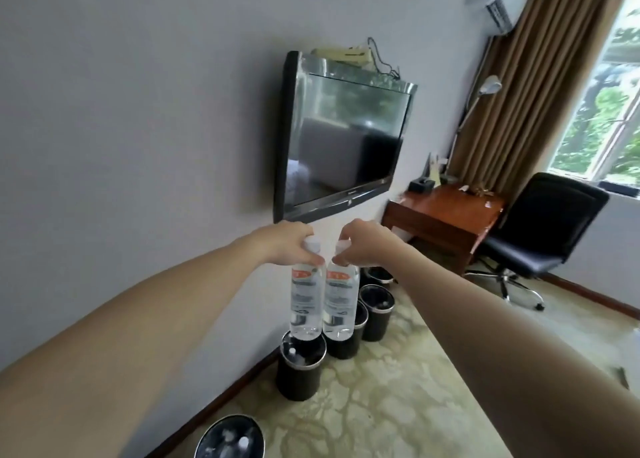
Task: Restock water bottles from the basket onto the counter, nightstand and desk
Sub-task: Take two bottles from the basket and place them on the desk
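Plastic, clear and white-capped, the left water bottle [306, 301] and the right water bottle [341, 300] hung upright in mid-air side by side, so close that I could not tell whether their sides touched. The left hand [289, 244] gripped the left one by its neck, fingers curled just under the cap. The right hand [363, 246] held the neck of the other the same way, with most of that cap hidden behind the fingers. Both arms were stretched forward, and the hands were near each other but apart. Below them, black round bins with metal rims stood in a row on the patterned carpet [398, 395] along the grey wall [138, 118]. The left bottle's base hung over the nearest bin of the row [300, 374], where a white cap showed inside. Another black bin [230, 437] at the bottom edge of the view held what looked like capped bottles. A dark flat-screen television [343, 138] was mounted on the wall above the hands. Farther right, a wooden desk [446, 222] stood against the wall and carried a black tissue box [420, 184]. A black office chair [540, 235] stood just beside the desk. Brown curtains [519, 93], a floor lamp [488, 86] and a window [602, 111] lay behind them.
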